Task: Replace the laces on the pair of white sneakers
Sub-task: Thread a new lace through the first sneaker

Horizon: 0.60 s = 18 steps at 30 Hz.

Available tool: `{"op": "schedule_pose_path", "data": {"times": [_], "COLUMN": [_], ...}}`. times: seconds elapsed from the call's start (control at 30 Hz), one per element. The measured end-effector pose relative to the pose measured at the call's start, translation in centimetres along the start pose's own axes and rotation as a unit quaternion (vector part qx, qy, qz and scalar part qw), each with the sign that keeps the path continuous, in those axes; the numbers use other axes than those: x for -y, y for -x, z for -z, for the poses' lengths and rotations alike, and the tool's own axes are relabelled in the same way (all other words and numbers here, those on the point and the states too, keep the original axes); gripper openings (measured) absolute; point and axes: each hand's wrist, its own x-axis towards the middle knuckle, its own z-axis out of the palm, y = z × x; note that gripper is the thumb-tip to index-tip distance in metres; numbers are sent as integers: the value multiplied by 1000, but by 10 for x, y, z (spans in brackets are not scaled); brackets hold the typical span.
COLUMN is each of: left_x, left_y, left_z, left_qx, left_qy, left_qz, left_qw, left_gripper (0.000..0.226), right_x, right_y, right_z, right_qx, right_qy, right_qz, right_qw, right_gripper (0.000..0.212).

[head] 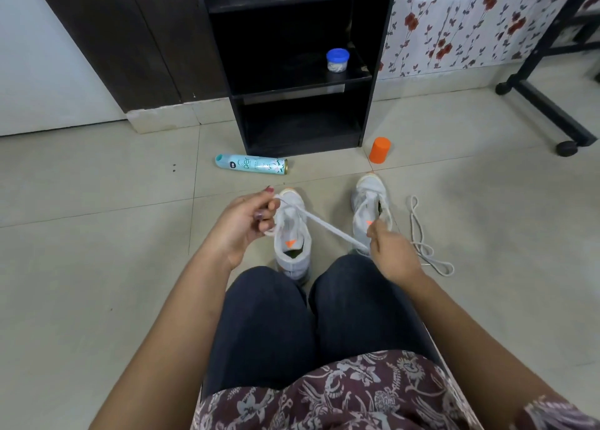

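While the left hand [242,225] pinches a white lace [324,230] over one sneaker [293,264], the right hand [394,256] grips its other end; wide tiled floor [97,234] spreads left of both.

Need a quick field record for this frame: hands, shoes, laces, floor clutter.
left hand: pinches white lace over the left sneaker
right hand: grips the same lace's other end, lace taut between hands
left sneaker: on floor in front of knees
right sneaker: on floor beside it, partly behind right hand; lacing unclear
loose lace: on tiles, right of right sneaker
spray can: on its side before black shelf unit
orange cylinder: upright, by the unit's right corner
blue-lidded jar: on a shelf
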Motion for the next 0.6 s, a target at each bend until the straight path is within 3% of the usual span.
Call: {"op": "schedule_pose_path", "data": {"times": [0.07, 0.17, 0.23, 0.3, 0.43, 0.53, 0.6], "left_x": [0, 5, 8, 8, 12, 28, 39], "left_y": [-2, -6, -7, -10, -22, -39, -56], "left_z": [-2, -11, -18, -21, 0, 11, 7], "left_qx": [1, 28, 61, 69, 44, 11, -52], "left_qy": [-55, -176, -199, -200, -211, -208, -171], "left_qz": [-12, -37, -47, -51, -18, 25, 9], "left_qw": [998, 983, 977, 976, 976, 978, 984], "left_gripper": [35, 37, 36, 33, 36, 34, 30], "right_x": [8, 54, 94, 112, 79, 51, 47], "right_y": [-3, 2, 8, 14, 6, -6, -16], "right_z": [0, 22, 40, 48, 47, 34, 22], "right_qx": [25, -45, 9, 72, 89, 41, -7], "right_qy": [45, -171, -272, -261, -259, -230, -224], "right_qz": [-27, 55, 151, 206, 139, 54, 6], "right_qw": [998, 983, 950, 940, 952, 971, 975], "right_gripper": [28, 28, 25, 26, 33, 35, 36]}}
